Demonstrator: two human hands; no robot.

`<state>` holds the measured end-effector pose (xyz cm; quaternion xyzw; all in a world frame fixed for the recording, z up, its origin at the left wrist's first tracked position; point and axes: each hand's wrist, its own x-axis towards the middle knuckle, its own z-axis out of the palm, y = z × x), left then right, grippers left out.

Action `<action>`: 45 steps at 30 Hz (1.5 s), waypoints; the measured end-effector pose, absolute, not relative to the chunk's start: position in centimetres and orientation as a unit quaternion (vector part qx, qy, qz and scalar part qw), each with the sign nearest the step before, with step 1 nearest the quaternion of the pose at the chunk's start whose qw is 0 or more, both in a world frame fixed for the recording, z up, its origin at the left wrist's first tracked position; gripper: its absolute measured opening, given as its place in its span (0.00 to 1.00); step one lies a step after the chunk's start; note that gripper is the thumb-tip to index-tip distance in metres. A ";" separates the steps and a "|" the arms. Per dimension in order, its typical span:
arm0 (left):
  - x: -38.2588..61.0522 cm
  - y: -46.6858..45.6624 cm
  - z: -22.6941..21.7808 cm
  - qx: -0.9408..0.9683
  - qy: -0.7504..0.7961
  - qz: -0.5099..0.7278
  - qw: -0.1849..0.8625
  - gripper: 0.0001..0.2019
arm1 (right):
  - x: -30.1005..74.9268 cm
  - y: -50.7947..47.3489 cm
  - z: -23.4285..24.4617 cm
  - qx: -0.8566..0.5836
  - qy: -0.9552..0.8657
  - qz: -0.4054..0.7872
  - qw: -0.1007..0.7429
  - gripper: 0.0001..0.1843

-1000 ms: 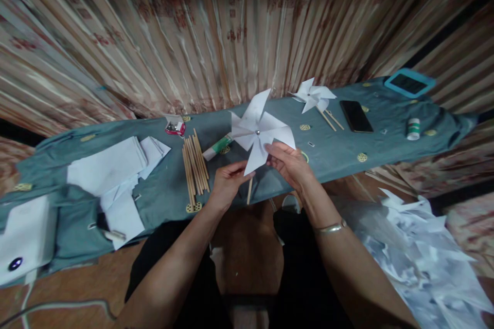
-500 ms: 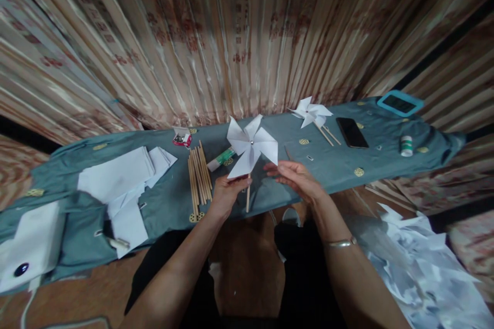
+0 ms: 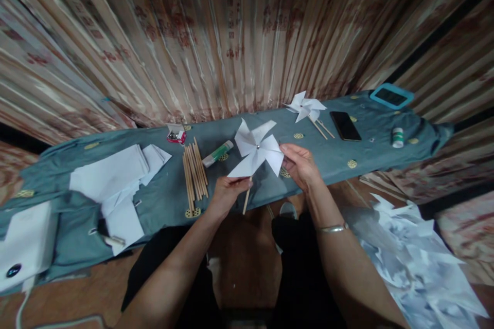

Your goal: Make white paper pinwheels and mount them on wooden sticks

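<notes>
A white paper pinwheel with a pin at its centre faces me above the near edge of the cloth. My left hand is closed on its wooden stick, just below the blades. At the right side, my right hand has its bent fingers and thumb at the edge of one blade, appearing to pinch it. Some of those fingertips are hidden behind the paper. Left of the pinwheel lie a green-and-white glue stick and a bundle of wooden sticks.
White paper sheets and a white device lie left. An opened red pin box sits behind. Toward the right are finished pinwheels, a phone, a blue-framed device, and a small tube. Pinwheels heap lower right.
My right hand has come up to a blade of the pinwheel from beside it, its fingers drawing in. The blades have turned a little. My left hand keeps the stick, which leans more.
</notes>
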<state>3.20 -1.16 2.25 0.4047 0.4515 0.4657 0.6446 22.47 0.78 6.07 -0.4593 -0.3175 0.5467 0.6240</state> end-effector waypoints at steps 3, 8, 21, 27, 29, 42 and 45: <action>3.3 -0.9 2.0 0.398 0.455 0.475 0.640 0.15 | 22.5 0.7 6.0 -0.463 -0.317 0.547 0.622 0.19; 3.3 -0.7 1.9 0.406 0.456 0.481 0.629 0.15 | 22.4 0.5 6.1 -0.462 -0.319 0.549 0.619 0.19; 2.9 -0.5 2.3 0.420 0.437 0.490 0.626 0.15 | 20.0 -0.1 6.1 -0.455 -0.271 0.618 0.582 0.20; 2.7 -0.5 2.5 0.424 0.429 0.502 0.620 0.16 | 19.0 -0.2 5.8 -0.444 -0.269 0.633 0.574 0.20; 2.7 -0.5 2.4 0.430 0.430 0.502 0.615 0.14 | 18.7 -0.3 5.8 -0.442 -0.269 0.637 0.571 0.20; 2.7 -0.3 2.4 0.394 0.452 0.518 0.609 0.12 | 18.9 -0.7 5.9 -0.461 -0.363 0.607 0.535 0.22; 2.5 -0.3 2.5 0.387 0.452 0.515 0.617 0.13 | 20.8 -0.5 6.2 -0.482 -0.361 0.543 0.585 0.23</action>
